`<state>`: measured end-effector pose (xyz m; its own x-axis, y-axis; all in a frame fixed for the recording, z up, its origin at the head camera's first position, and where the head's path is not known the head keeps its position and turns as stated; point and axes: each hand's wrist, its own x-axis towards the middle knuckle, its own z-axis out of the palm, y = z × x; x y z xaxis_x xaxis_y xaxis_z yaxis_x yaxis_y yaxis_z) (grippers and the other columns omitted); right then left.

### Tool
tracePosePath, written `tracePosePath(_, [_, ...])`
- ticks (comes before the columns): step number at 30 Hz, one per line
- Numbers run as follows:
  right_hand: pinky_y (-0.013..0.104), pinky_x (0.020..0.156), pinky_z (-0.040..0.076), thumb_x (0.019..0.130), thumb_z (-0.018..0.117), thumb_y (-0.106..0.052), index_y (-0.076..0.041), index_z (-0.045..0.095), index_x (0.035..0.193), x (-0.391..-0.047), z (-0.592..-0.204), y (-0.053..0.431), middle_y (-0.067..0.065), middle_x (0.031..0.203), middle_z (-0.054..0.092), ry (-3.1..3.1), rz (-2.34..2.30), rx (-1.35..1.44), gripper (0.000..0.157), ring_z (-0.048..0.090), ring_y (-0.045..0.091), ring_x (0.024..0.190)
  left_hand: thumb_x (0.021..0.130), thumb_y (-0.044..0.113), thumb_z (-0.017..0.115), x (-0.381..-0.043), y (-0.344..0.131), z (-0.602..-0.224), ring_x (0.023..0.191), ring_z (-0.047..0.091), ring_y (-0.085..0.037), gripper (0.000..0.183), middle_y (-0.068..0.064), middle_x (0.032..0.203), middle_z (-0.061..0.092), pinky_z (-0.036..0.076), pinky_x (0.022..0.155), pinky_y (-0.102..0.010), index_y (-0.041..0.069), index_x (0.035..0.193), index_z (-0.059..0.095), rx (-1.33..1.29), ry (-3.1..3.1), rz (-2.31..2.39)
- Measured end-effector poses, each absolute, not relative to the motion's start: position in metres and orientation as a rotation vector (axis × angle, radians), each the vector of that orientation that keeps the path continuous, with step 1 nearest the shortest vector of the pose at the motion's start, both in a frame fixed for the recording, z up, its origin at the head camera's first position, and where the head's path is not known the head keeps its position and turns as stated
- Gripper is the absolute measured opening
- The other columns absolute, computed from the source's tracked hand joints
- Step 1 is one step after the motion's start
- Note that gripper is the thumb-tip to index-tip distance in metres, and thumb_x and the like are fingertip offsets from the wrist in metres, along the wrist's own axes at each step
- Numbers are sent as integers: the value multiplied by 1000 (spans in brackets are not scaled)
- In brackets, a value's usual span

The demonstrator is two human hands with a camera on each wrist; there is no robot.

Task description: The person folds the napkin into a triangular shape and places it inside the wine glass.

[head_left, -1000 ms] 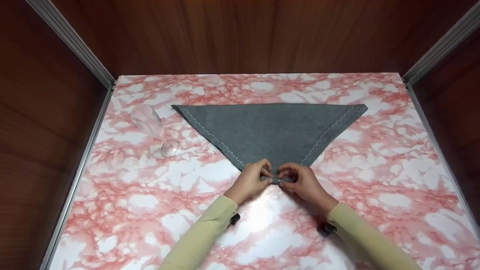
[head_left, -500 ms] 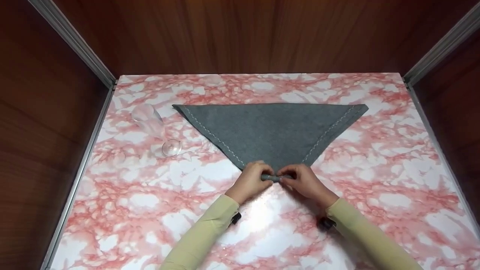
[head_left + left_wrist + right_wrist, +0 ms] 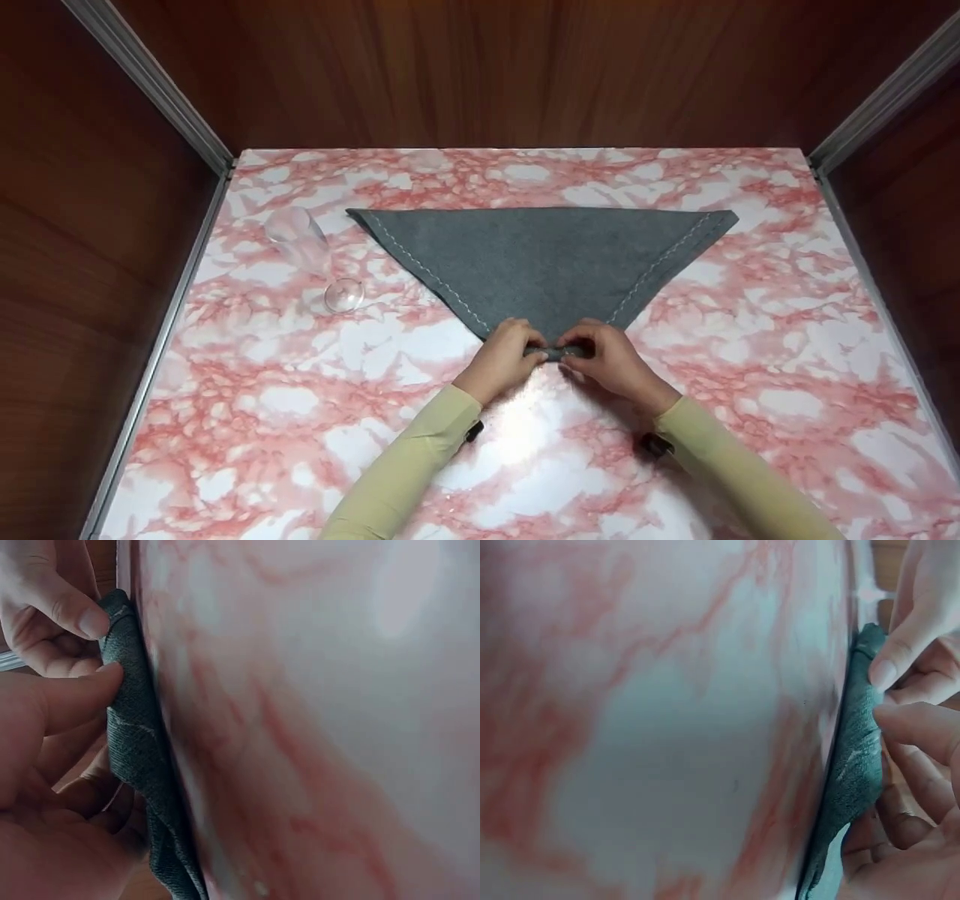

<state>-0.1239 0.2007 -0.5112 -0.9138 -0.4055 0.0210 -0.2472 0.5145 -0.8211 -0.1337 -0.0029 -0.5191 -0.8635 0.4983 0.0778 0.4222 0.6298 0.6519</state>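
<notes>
A dark grey cloth with pale stitching along two edges lies folded in a triangle, its long straight edge toward the back. Its near corner is rolled into a small tube, seen closer as a cloth roll in the left wrist view. My left hand pinches the left part of this roll between thumb and fingers. Beside it, my right hand pinches the right part, the two thumbs close together. In the right wrist view the roll sits low on the table, with fingertips partly hidden behind it.
A clear stemmed glass lies on its side left of the cloth, its round foot toward me. The table has a red and white marbled top. Dark wooden panels stand at the back and both sides.
The rolled near edge has moved slightly away from me, with both hands turning it and shifting their fingers. The glass stays where it lay.
</notes>
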Motion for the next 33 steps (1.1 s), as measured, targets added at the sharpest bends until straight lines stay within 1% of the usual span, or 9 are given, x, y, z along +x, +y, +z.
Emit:
tracePosePath(4, [35,76,51,79,75,1,-10,73,99,-125,-512,199,2,93,64,2604,-1367,-581,22,60,18,88,86,15,72,-137,-1,-517,87,55,-17,10,0,86,59,44,80,-26,9,92,76,756,2729,1044])
tracePosePath(8, [32,73,51,76,77,4,-9,72,98,-127,-516,200,1,93,65,2615,-1360,-548,26,60,18,85,87,14,71,-140,0,-516,86,56,-17,9,-1,85,59,45,80,-25,7,90,76,736,2712,1067])
tracePosePath(10, [29,69,50,76,76,5,-9,72,98,-128,-517,201,1,93,65,2610,-1359,-534,26,60,17,82,86,13,71,-141,0,-516,84,56,-17,9,-1,83,60,45,78,-24,7,89,77,725,2705,1082])
tracePosePath(12, [27,63,49,77,75,5,-9,72,97,-128,-518,202,2,90,66,2591,-1374,-520,25,59,16,76,86,12,72,-141,0,-516,81,57,-16,8,-1,81,61,46,75,-23,6,88,77,711,2702,1102])
tracePosePath(17, [22,51,44,79,74,4,-8,73,95,-131,-519,202,3,83,68,2578,-1386,-503,19,54,13,62,84,8,73,-143,0,-518,72,58,-10,4,1,76,65,46,66,-20,6,87,73,667,2664,1236])
tracePosePath(20, [21,51,43,81,73,1,-7,74,95,-132,-518,202,2,82,69,2584,-1368,-507,16,53,10,60,83,7,74,-142,-1,-518,71,58,-10,4,1,76,63,46,66,-20,7,85,70,681,2683,1237])
tracePosePath(23, [20,51,42,83,72,-1,-7,75,95,-133,-518,203,2,83,70,2580,-1358,-518,14,52,9,59,83,5,73,-141,-1,-517,78,57,-13,5,1,80,62,46,71,-22,9,84,71,749,2736,1168])
tracePosePath(28, [21,58,45,84,71,-2,-9,76,94,-136,-518,204,1,86,71,2602,-1325,-564,13,56,10,67,78,-1,73,-140,0,-516,88,60,-16,15,-1,89,65,47,80,-23,7,90,74,855,2718,1133])
tracePosePath(33, [25,66,48,86,69,-2,-9,75,95,-138,-516,204,0,89,71,2600,-1290,-581,13,59,12,76,74,-3,77,-139,0,-516,90,61,-16,21,-1,92,66,47,82,-22,7,92,74,882,2727,1060])
